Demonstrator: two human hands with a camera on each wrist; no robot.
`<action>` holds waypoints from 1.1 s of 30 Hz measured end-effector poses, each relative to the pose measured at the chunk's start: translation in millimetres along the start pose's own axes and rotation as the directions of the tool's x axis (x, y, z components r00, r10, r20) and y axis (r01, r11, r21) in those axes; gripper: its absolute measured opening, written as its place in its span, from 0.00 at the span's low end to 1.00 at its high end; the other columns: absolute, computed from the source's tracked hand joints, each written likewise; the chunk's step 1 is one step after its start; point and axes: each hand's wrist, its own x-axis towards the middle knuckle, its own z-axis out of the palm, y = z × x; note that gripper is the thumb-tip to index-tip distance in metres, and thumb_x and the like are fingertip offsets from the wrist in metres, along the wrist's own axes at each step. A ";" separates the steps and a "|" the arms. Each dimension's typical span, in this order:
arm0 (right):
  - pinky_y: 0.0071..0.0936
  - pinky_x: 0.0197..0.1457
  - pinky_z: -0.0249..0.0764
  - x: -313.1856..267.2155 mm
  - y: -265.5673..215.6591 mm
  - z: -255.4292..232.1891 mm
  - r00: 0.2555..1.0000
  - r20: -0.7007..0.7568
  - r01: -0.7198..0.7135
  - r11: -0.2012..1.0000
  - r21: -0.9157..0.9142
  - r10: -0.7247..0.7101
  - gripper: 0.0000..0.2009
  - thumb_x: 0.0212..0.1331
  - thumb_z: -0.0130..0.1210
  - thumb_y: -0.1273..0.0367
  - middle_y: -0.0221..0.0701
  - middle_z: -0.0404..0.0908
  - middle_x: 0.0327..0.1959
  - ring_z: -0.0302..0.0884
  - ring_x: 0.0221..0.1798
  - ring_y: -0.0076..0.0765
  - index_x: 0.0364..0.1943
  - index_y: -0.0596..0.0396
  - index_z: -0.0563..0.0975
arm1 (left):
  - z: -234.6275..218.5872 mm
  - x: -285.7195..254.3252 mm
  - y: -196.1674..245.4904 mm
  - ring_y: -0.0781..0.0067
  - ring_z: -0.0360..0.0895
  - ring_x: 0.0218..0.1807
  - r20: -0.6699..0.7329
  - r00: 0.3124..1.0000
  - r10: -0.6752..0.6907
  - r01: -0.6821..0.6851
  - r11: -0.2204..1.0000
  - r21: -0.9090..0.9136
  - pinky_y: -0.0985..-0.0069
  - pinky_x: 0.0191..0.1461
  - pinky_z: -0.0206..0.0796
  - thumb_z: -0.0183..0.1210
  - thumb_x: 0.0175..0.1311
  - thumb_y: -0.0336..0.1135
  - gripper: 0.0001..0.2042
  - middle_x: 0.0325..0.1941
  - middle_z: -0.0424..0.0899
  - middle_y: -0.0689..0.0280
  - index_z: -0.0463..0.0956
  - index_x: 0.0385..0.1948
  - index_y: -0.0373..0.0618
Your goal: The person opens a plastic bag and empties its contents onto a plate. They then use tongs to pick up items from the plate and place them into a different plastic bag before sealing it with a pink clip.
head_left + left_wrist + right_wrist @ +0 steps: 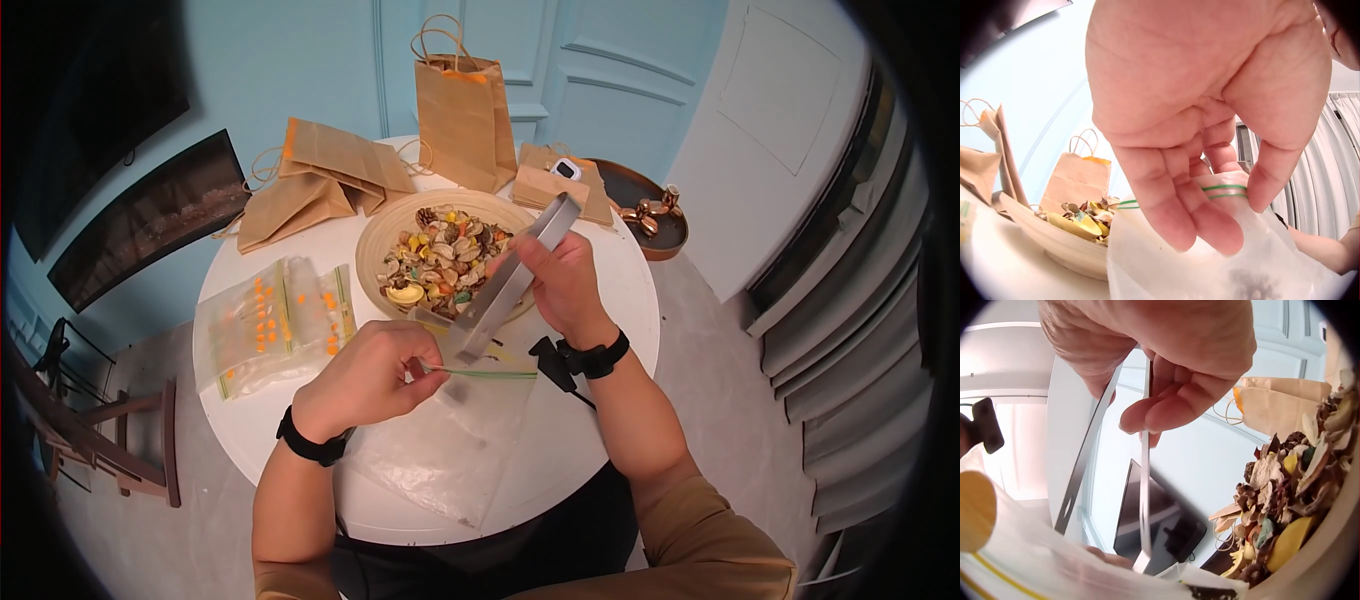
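Observation:
My left hand [370,378] pinches the green-striped rim of a clear zip bag [430,465] near the table's front. In the left wrist view, a dark, blurred shape [1254,286] shows through the plastic. With my right hand [568,285] I hold a pair of metal tongs [515,285], their tips pointing down at the bag's mouth. Both tong arms [1145,487] stand apart in the right wrist view, between thumb and fingers. Just beyond the bag sits a round wooden bowl [372,250] of potpourri [445,255], with dried petals, yellow slices and cones.
More zip bags with orange marks [265,325] lie at the left. Behind the bowl stands a brown paper bag [465,120]; other paper bags [340,160] lie beside it. A small white timer [566,169] rests on folded paper at the back right, near a brown tray [675,240].

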 end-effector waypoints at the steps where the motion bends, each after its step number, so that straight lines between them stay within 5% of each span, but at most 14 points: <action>1: 0.18 0.31 0.76 2.7 2.6 -2.6 0.999 -0.029 0.024 1.000 0.010 -0.024 0.13 0.64 0.63 0.63 0.37 0.87 0.34 0.83 0.31 0.24 0.41 0.59 0.79 | 0.0 -0.1 0.0 0.73 0.79 0.26 0.002 1.000 0.002 -0.002 1.000 0.000 0.77 0.26 0.73 0.67 0.57 0.26 0.05 0.24 0.81 0.64 0.79 0.26 0.38; 7: 0.19 0.34 0.78 18.7 -0.7 -19.1 0.834 -0.376 0.348 0.914 -0.209 -0.403 0.12 0.63 0.65 0.65 0.33 0.87 0.34 0.82 0.34 0.22 0.41 0.59 0.80 | 1.8 0.2 -2.4 0.74 0.78 0.24 0.027 1.000 0.007 -0.007 1.000 -0.006 0.78 0.26 0.73 0.67 0.57 0.26 0.06 0.23 0.81 0.65 0.78 0.26 0.38; 11: 0.19 0.34 0.77 22.9 -5.3 -41.8 0.797 -0.417 0.310 0.888 -0.339 -0.437 0.11 0.62 0.66 0.67 0.30 0.86 0.33 0.81 0.34 0.18 0.40 0.59 0.80 | 1.4 0.5 -1.5 0.74 0.78 0.24 0.042 0.999 -0.010 0.009 1.000 0.018 0.78 0.27 0.73 0.67 0.57 0.26 0.06 0.23 0.82 0.65 0.78 0.26 0.38; 20: 0.18 0.31 0.72 12.1 -5.2 -45.7 0.861 0.045 0.484 0.789 -0.378 -0.506 0.11 0.54 0.72 0.68 0.28 0.86 0.30 0.78 0.28 0.17 0.35 0.60 0.82 | 1.4 0.6 -2.0 0.74 0.78 0.24 0.053 0.999 -0.010 0.009 1.000 0.014 0.78 0.26 0.72 0.67 0.57 0.26 0.05 0.23 0.82 0.65 0.78 0.26 0.39; 26: 0.18 0.28 0.71 9.2 -4.1 -40.3 0.890 0.185 0.432 0.639 -0.637 -0.418 0.10 0.49 0.74 0.67 0.24 0.84 0.21 0.78 0.23 0.16 0.28 0.57 0.84 | 0.8 -0.3 -4.5 0.73 0.78 0.24 0.041 0.999 0.014 -0.015 1.000 0.027 0.78 0.26 0.72 0.67 0.57 0.26 0.05 0.23 0.82 0.65 0.79 0.26 0.39; 33: 0.18 0.29 0.73 12.6 3.2 -40.7 0.852 0.225 0.496 0.593 -0.635 -0.472 0.10 0.49 0.73 0.67 0.27 0.85 0.20 0.78 0.20 0.21 0.30 0.56 0.84 | 0.6 -0.1 -3.6 0.72 0.78 0.24 0.039 0.999 0.003 -0.004 1.000 0.021 0.77 0.26 0.73 0.67 0.57 0.27 0.06 0.23 0.82 0.64 0.79 0.26 0.39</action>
